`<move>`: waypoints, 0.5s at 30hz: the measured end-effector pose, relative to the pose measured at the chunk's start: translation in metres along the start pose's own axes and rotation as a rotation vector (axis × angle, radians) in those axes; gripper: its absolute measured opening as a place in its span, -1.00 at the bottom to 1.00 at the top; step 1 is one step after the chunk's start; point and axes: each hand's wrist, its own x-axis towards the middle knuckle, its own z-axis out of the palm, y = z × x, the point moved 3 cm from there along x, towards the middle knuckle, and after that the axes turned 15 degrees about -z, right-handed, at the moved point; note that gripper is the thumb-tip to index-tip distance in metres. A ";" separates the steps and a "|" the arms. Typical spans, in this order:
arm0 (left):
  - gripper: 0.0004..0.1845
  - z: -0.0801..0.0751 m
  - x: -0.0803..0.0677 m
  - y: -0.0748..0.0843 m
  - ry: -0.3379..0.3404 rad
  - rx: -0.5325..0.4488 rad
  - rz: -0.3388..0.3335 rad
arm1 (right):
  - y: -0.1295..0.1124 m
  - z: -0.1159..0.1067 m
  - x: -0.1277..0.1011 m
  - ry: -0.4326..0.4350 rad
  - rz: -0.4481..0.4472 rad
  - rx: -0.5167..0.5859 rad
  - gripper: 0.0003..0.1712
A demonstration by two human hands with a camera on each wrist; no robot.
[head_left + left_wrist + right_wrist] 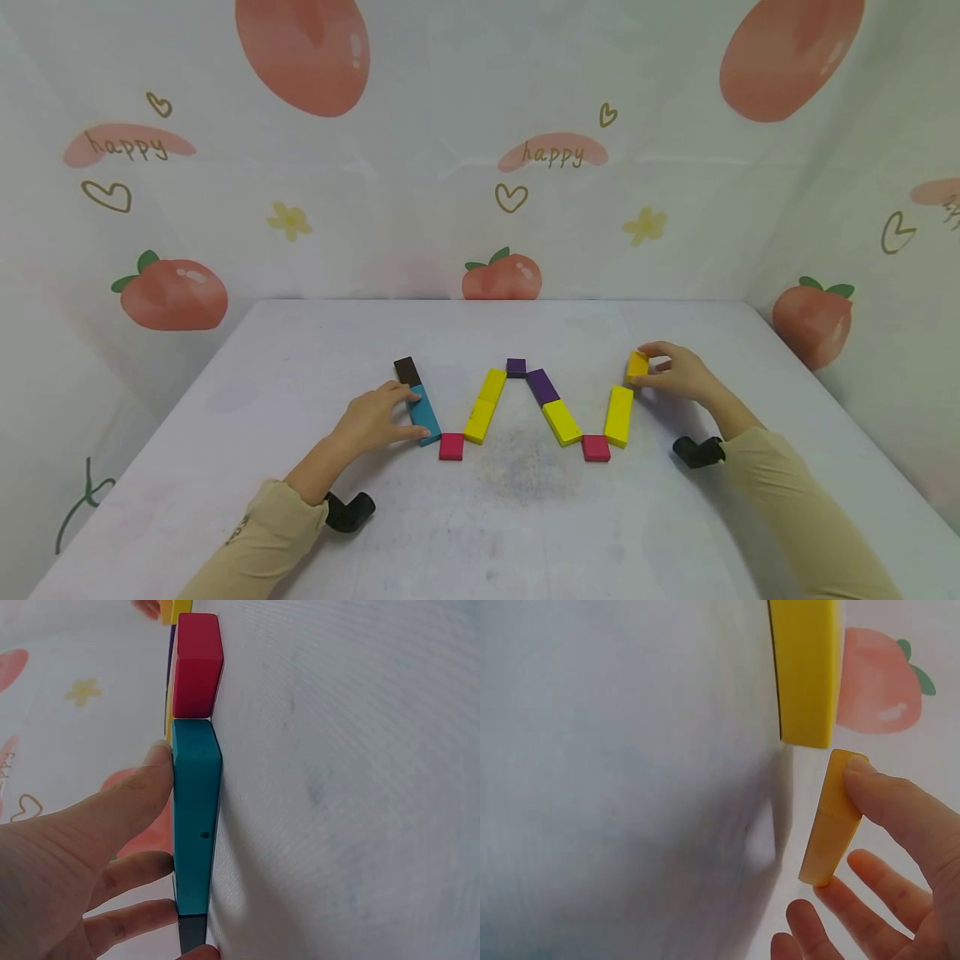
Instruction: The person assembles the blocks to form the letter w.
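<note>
Two hands work a zigzag of blocks on the table (247,533). Left hand (375,421) rests straight fingers against the teal block (424,413) at the left end. Right hand (678,372) pinches a small orange-yellow block (637,364) just beyond the far-right yellow block (619,415).

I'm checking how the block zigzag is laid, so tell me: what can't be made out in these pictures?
- Head view: whether the small yellow block rests on the table or is lifted; the right hand covers its far side.
- Left wrist view: the brown block is cut off by the bottom edge; left hand fingers hide the teal block side.
- Right wrist view: the long yellow block is cut off at the top.
</note>
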 end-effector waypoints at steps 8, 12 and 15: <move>-0.38 0.000 0.000 0.000 0.005 0.000 0.005 | -0.002 0.003 0.003 -0.008 -0.013 -0.011 -0.16; -0.38 0.000 0.000 0.000 0.002 0.000 0.002 | -0.003 0.004 0.004 -0.011 -0.021 -0.008 -0.17; -0.38 0.001 0.000 0.000 -0.001 0.001 0.000 | -0.003 0.005 0.004 -0.011 -0.031 -0.008 -0.19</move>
